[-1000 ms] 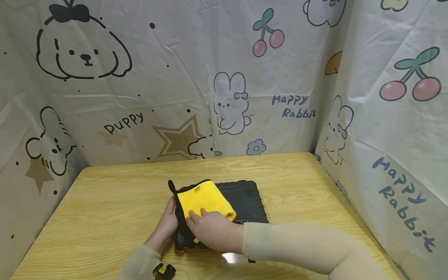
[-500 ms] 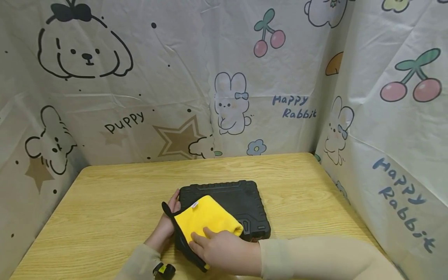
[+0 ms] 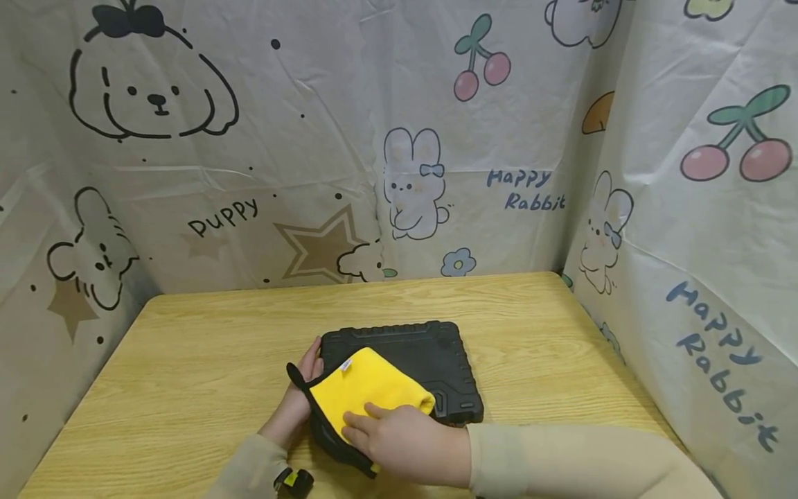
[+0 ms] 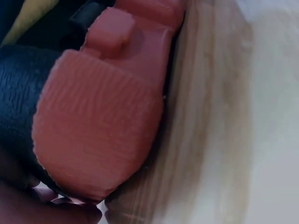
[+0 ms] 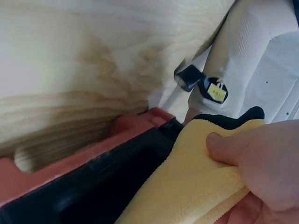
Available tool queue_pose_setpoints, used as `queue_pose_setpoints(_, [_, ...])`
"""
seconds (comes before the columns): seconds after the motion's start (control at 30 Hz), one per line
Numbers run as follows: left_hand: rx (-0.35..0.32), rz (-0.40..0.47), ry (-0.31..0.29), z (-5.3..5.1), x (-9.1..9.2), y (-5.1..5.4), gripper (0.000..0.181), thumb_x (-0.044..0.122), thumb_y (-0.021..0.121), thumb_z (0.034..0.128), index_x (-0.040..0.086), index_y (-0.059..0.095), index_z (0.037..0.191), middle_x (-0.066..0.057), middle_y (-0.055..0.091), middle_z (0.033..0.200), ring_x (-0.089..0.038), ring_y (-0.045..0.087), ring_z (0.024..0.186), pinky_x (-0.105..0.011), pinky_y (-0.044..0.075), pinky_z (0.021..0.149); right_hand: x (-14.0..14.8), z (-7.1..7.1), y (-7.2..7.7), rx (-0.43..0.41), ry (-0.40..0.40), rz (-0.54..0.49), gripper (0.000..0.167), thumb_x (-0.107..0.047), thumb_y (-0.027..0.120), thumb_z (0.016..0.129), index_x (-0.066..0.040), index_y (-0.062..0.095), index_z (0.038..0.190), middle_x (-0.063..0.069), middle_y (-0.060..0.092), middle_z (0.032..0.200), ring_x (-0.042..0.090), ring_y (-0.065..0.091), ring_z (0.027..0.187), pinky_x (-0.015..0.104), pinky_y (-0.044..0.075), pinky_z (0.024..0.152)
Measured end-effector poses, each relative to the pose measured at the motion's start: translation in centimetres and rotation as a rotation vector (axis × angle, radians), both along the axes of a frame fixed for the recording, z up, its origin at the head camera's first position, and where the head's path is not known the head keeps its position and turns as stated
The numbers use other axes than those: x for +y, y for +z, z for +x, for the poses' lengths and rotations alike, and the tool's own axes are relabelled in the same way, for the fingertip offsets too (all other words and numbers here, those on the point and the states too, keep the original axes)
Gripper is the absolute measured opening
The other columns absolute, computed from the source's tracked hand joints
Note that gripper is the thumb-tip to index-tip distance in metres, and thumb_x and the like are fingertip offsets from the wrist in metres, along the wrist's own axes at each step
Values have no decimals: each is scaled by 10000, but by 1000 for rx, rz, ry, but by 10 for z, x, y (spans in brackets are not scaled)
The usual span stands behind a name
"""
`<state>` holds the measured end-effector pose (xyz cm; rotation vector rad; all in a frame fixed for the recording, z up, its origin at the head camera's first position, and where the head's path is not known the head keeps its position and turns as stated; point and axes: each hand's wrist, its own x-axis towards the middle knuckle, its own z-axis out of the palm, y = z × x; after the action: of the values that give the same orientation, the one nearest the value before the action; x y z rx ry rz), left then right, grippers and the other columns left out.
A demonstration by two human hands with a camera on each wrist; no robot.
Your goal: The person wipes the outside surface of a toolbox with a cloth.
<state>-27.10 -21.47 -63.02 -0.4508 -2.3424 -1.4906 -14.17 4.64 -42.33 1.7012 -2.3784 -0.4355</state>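
Observation:
A black hard plastic case [image 3: 399, 346] with a red underside [image 4: 98, 121] lies on the table. A folded yellow cloth [image 3: 368, 384] with black edging and a black loop is draped over its front left part. My right hand [image 3: 405, 436] holds the cloth against the case; in the right wrist view the thumb lies on the cloth, with fingers bent beside it. My left hand [image 3: 299, 388] holds the case's left side, partly hidden by the cloth. In the left wrist view its fingers [image 4: 56, 210] touch the case's corner.
The wooden table [image 3: 206, 388] extends around the case. A printed curtain [image 3: 312, 138] encloses the table at the back and sides. A small black device with a yellow label [image 3: 293, 479] is strapped on the left wrist.
My right hand has drawn the cloth toward me and slightly right, uncovering more of the case's back. Over the last half second it has barely moved. My left hand stays at the case's left side.

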Motion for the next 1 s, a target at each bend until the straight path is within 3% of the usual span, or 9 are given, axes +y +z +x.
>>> queue_pose_setpoints(0.1, [-139, 58, -16, 18, 10, 37, 604, 290, 390, 1115, 62, 213, 1645, -309, 285, 1633, -489, 302, 1504, -637, 266, 1224, -1, -5, 1, -5, -30, -7, 465, -263, 700, 997, -242, 608, 1452, -90, 602, 1471, 104, 674, 1218, 122, 553, 608])
queue_pose_setpoints(0.13, [-258, 96, -24, 26, 13, 51, 623, 337, 369, 1120, 118, 160, 1665, -269, 229, 1670, -460, 231, 1544, -623, 196, 1257, -2, -8, 1, -15, -42, -6, 471, -247, 703, 994, -243, 604, 1455, -92, 597, 1476, 103, 669, 1226, 123, 556, 620])
queue_pose_setpoints(0.17, [-391, 88, -11, 39, 18, 75, 627, 331, 344, 1128, 90, 126, 1664, -308, 188, 1667, -529, 192, 1528, -710, 172, 1215, -2, -10, 2, -27, -56, -4, 474, -221, 701, 994, -241, 601, 1457, -92, 594, 1480, 105, 666, 1233, 126, 561, 635])
queue_pose_setpoints(0.2, [-482, 110, -2, 51, 23, 94, 650, 371, 328, 1129, 125, 70, 1673, -280, 129, 1693, -513, 123, 1551, -709, 115, 1226, -3, -13, 3, -37, -67, -2, 476, -203, 699, 995, -240, 598, 1459, -93, 589, 1486, 103, 662, 1238, 127, 565, 652])
queue_pose_setpoints(0.3, [-547, 125, 26, 61, 31, 119, 630, 257, 363, 1133, 79, 78, 1665, -305, 111, 1685, -521, 110, 1550, -698, 114, 1232, -5, -23, 5, -66, -106, 14, 488, -166, 697, 995, -246, 588, 1463, -107, 572, 1501, 83, 649, 1252, 122, 566, 688])
queue_pose_setpoints(0.53, [-541, 44, 89, 64, 37, 128, 541, 145, 251, 1136, -29, 131, 1634, -327, 115, 1671, -509, 112, 1551, -653, 114, 1253, -8, -56, 7, -171, -238, 23, 530, -172, 734, 967, -238, 583, 1470, -111, 557, 1517, 60, 612, 1294, 166, 572, 877])
queue_pose_setpoints(0.87, [-555, 23, 80, 66, 36, 132, 549, 146, 235, 1134, 64, 108, 1661, -293, 99, 1688, -492, 78, 1563, -653, 94, 1257, -10, -94, 5, -278, -383, -102, 415, -82, 633, 1017, -185, 641, 1418, -40, 617, 1468, 95, 625, 1293, 250, 526, 1053])
queue_pose_setpoints(1.0, [-559, 16, 87, 66, 36, 132, 548, 151, 236, 1135, 70, 110, 1662, -292, 97, 1689, -493, 75, 1563, -654, 97, 1256, -12, -105, 3, -268, -411, -115, 426, -85, 636, 1014, -173, 629, 1431, -24, 619, 1467, 107, 626, 1297, 254, 519, 1064])
